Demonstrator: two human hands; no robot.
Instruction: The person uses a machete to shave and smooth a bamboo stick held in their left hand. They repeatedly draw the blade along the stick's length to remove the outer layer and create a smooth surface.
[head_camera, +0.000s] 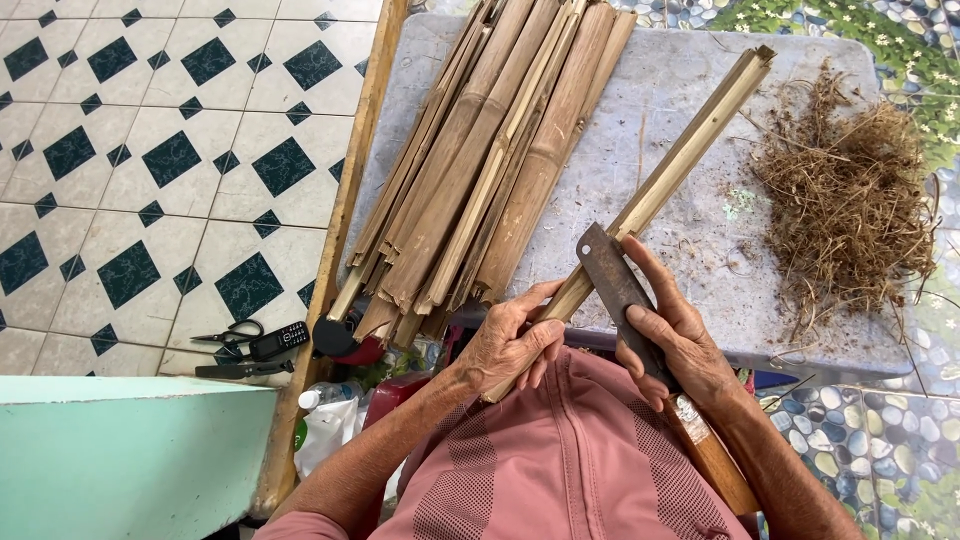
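Head view: my left hand (508, 345) gripped a bamboo strip (668, 180); my right hand (672, 335) clasped a cleaver (612, 282) against it, above the bench (690, 240).

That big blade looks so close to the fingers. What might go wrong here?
The cleaver blade lies across the bamboo strip, and the left hand grips the strip just beside it, so a slip might cut those fingers. The right hand has fingers on the blade itself. The strip's long free end may swing.
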